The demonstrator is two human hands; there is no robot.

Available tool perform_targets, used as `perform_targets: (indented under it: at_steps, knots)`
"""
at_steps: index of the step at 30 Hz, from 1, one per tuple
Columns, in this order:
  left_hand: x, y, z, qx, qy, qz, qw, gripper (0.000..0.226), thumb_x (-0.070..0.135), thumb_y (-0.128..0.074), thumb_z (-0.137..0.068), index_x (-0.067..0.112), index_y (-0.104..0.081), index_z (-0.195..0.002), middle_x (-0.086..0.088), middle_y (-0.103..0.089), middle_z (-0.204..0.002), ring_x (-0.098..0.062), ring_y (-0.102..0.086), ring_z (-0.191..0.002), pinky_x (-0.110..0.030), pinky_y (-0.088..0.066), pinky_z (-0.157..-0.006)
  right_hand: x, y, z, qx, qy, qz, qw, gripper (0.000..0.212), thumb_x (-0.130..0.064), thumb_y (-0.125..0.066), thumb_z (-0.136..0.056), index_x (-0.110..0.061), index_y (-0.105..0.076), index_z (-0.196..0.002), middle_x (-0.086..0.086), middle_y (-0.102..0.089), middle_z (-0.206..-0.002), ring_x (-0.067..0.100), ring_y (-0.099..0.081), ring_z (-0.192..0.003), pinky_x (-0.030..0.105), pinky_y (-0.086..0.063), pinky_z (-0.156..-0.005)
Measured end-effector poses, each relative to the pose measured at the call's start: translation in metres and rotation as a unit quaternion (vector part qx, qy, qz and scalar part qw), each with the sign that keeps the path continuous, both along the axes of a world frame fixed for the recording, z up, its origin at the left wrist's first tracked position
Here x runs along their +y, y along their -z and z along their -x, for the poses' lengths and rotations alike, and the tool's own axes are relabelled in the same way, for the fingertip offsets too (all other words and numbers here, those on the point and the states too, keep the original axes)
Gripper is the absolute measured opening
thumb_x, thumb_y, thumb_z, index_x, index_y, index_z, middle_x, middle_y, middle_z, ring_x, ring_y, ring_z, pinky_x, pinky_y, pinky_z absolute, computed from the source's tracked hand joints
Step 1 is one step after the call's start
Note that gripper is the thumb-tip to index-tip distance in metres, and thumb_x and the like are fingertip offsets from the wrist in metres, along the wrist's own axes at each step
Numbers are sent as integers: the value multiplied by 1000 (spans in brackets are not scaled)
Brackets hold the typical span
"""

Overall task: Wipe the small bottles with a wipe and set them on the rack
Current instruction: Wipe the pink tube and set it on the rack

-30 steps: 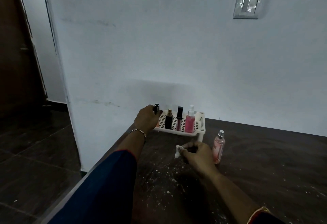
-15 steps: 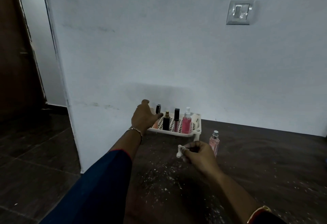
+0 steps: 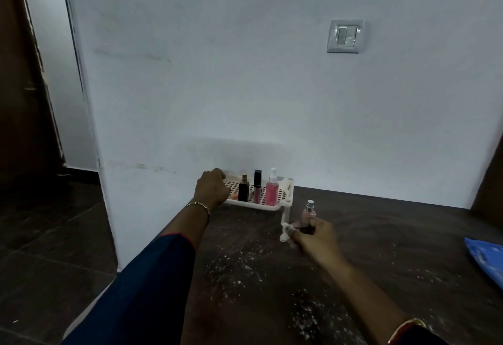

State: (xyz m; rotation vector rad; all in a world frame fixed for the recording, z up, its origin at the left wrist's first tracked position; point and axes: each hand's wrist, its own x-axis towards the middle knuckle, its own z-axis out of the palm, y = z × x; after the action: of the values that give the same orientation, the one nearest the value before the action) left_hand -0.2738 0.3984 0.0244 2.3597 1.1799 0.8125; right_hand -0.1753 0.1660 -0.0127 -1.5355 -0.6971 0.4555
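A white perforated rack (image 3: 284, 203) stands against the wall on the dark table (image 3: 381, 249). On it stand a black bottle with a gold cap (image 3: 243, 191), a dark lip-gloss tube (image 3: 257, 191) and a pink spray bottle (image 3: 272, 194). My left hand (image 3: 212, 189) is curled over the rack's left end, hiding what is under it; only a peach bit (image 3: 234, 197) shows beside it. My right hand (image 3: 317, 237) pinches a crumpled white wipe (image 3: 285, 233), just in front of a pale pink spray bottle (image 3: 309, 212) standing on the table right of the rack.
White crumbs (image 3: 239, 263) are scattered over the table in front of me. A blue packet (image 3: 487, 260) lies at the right edge. The table's left edge drops to a dark tiled floor (image 3: 49, 249). A switch plate (image 3: 344, 36) is on the wall.
My left hand let go of the black-capped bottle at the rack's left end, then curled over that spot. The right hand with the wipe shifted slightly toward the pale pink bottle.
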Motion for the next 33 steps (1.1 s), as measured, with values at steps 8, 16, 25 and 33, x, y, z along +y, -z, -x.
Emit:
perform_targets:
  at_steps: [8,16,25,33]
  knots:
    - [44,10,-27,155,12,-25,988,26,20,-60,-84,25,-63,-110,1,-60,-123,-23,-50,-120,-42,-32,-101,10,10,-16,-39,-15,35,999,10,-13,-75,-76,-7,-68,-78,6,-72,-64,14,-65,-56,27,-55,-60]
    - [69,25,-55,246,81,-41,965,17,36,-60,-87,23,-64,-98,0,-62,-115,-22,-50,-116,-44,-27,-100,22,14,-12,-59,-44,46,996,9,-15,-75,-77,-8,-70,-75,0,-71,-62,8,-61,-56,22,-51,-55]
    - [78,34,-66,273,81,-94,954,13,26,-57,-90,19,-64,-98,-3,-61,-110,-25,-51,-117,-43,-30,-101,33,17,-2,-28,-89,52,994,8,-12,-74,-77,-7,-69,-80,7,-72,-72,11,-65,-63,22,-53,-57]
    - [76,23,-49,190,22,-70,979,31,12,-44,-92,10,-49,-123,-11,-53,-128,-29,-49,-120,-43,-31,-96,31,17,2,-36,-85,51,994,12,-16,-75,-76,-7,-69,-80,11,-72,-73,16,-66,-65,25,-54,-59]
